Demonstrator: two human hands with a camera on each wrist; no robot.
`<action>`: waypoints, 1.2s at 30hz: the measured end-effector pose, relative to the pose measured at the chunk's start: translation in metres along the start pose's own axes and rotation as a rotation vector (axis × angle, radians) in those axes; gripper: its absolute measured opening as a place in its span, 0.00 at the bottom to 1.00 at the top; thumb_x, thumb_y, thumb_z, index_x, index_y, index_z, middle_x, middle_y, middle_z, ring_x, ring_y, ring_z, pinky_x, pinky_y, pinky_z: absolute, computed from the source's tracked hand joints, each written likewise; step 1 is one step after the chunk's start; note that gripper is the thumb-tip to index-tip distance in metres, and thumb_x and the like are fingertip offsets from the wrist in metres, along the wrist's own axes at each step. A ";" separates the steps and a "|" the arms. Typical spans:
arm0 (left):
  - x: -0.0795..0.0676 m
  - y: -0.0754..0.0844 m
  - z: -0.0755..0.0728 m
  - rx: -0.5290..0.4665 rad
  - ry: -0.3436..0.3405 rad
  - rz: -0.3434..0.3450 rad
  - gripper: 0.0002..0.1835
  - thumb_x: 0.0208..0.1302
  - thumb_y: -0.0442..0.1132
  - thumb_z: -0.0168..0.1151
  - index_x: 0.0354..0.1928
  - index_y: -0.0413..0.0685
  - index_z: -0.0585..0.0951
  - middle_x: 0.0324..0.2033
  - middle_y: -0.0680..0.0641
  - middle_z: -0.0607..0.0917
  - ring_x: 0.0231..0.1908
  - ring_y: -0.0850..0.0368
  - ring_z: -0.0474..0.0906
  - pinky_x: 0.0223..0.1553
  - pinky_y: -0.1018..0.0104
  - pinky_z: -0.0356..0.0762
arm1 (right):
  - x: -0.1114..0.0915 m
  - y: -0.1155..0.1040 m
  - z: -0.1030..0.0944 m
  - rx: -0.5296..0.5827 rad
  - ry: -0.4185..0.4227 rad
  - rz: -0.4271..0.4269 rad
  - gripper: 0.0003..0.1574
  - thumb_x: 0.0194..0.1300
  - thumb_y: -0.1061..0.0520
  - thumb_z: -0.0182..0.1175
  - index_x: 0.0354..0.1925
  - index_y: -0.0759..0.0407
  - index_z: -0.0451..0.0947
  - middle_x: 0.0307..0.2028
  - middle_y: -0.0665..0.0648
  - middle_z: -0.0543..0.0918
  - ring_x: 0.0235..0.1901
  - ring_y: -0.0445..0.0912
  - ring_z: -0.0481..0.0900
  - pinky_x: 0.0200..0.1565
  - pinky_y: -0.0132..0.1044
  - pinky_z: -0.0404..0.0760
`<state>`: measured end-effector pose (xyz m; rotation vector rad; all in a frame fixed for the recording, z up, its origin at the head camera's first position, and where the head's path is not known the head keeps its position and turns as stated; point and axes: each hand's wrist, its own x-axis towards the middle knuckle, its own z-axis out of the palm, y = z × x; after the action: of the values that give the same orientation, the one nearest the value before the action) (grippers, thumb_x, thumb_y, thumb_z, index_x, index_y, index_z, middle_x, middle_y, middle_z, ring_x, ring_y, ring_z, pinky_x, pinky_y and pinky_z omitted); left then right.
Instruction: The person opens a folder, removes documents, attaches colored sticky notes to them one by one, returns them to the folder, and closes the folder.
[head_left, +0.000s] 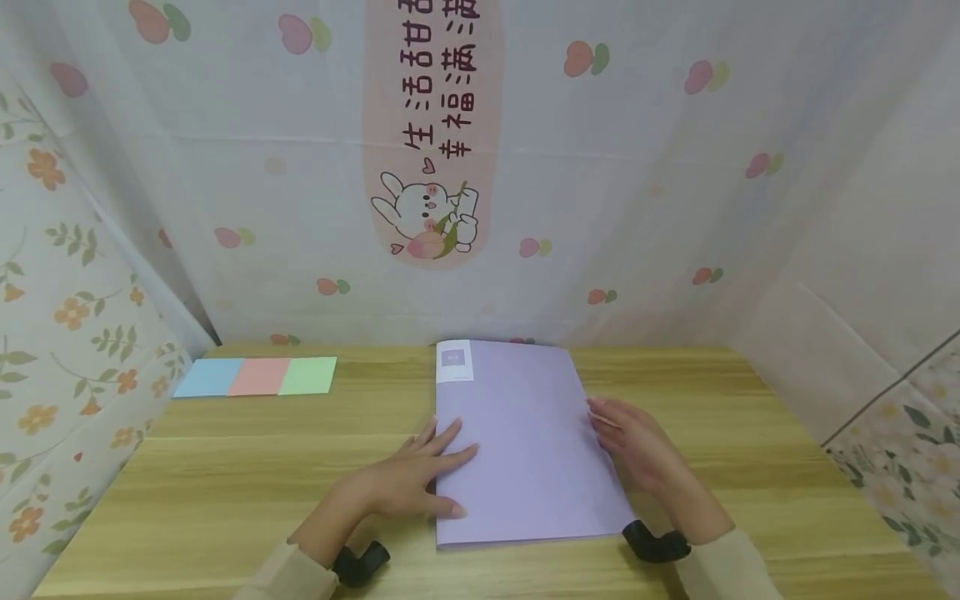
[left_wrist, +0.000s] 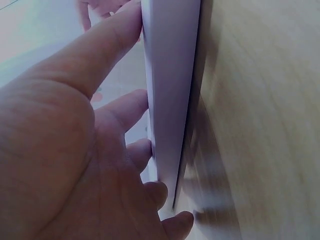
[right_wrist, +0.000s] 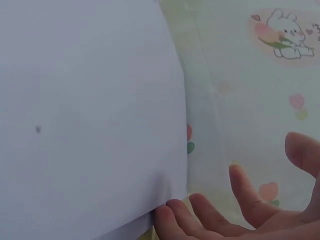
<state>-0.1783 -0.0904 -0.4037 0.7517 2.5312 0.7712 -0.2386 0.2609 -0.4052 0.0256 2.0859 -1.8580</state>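
Note:
A closed light purple folder (head_left: 525,450) lies on the wooden table, with a white label (head_left: 454,361) at its upper left corner. My left hand (head_left: 405,483) rests on its left side, fingers spread over the edge. In the left wrist view, the thumb and fingertips lie along the folder's spine (left_wrist: 172,75). At the folder's right edge is my right hand (head_left: 637,446), its fingertips touching that edge. The right wrist view shows those fingertips (right_wrist: 167,222) against the lower corner of a pale folder surface (right_wrist: 95,115), with the thumb held away from it.
Blue (head_left: 208,377), pink (head_left: 257,377) and green (head_left: 307,376) paper squares lie in a row at the table's back left. A printed curtain (head_left: 637,183) hangs behind the table, with floral cloth (head_left: 67,333) on the left side. Both wrists wear black bands.

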 end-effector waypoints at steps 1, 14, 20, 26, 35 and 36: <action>0.000 0.000 0.000 0.000 0.000 0.000 0.43 0.66 0.61 0.63 0.78 0.59 0.60 0.82 0.44 0.42 0.80 0.32 0.30 0.76 0.30 0.39 | 0.000 0.000 -0.001 0.006 0.002 0.004 0.42 0.81 0.47 0.44 0.76 0.74 0.47 0.78 0.73 0.50 0.79 0.65 0.49 0.77 0.57 0.52; 0.007 0.000 0.007 0.039 0.078 0.024 0.45 0.65 0.62 0.64 0.79 0.59 0.59 0.81 0.42 0.45 0.80 0.31 0.35 0.76 0.32 0.42 | -0.007 -0.004 -0.014 0.048 0.007 0.022 0.45 0.81 0.42 0.44 0.77 0.71 0.43 0.78 0.70 0.47 0.78 0.65 0.51 0.76 0.55 0.57; 0.011 0.028 0.026 0.243 0.170 0.079 0.46 0.65 0.69 0.58 0.79 0.56 0.60 0.81 0.39 0.47 0.79 0.30 0.39 0.76 0.34 0.48 | -0.007 -0.008 -0.017 0.056 -0.027 0.029 0.48 0.80 0.39 0.45 0.78 0.68 0.40 0.79 0.69 0.46 0.79 0.64 0.50 0.75 0.55 0.59; 0.020 0.057 0.045 0.356 0.222 0.053 0.53 0.57 0.76 0.59 0.80 0.62 0.56 0.81 0.45 0.50 0.79 0.31 0.45 0.73 0.32 0.56 | -0.008 -0.011 -0.021 0.019 -0.063 0.016 0.49 0.80 0.37 0.42 0.79 0.67 0.39 0.80 0.68 0.46 0.78 0.64 0.50 0.74 0.50 0.64; 0.023 0.061 0.052 0.485 0.257 0.000 0.52 0.57 0.74 0.61 0.78 0.56 0.61 0.77 0.41 0.63 0.72 0.23 0.59 0.67 0.30 0.65 | -0.008 -0.012 -0.020 0.044 -0.043 0.014 0.49 0.79 0.36 0.44 0.77 0.67 0.44 0.78 0.67 0.49 0.76 0.63 0.55 0.63 0.41 0.80; 0.023 0.061 0.051 0.486 0.252 0.004 0.51 0.59 0.74 0.60 0.78 0.57 0.61 0.77 0.41 0.63 0.72 0.23 0.58 0.67 0.30 0.64 | -0.008 -0.012 -0.020 0.048 -0.041 0.013 0.48 0.79 0.36 0.44 0.77 0.67 0.45 0.78 0.67 0.49 0.76 0.63 0.56 0.63 0.42 0.80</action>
<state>-0.1474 -0.0136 -0.4114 0.8494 2.9932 0.2554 -0.2387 0.2807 -0.3903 0.0127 2.0089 -1.8842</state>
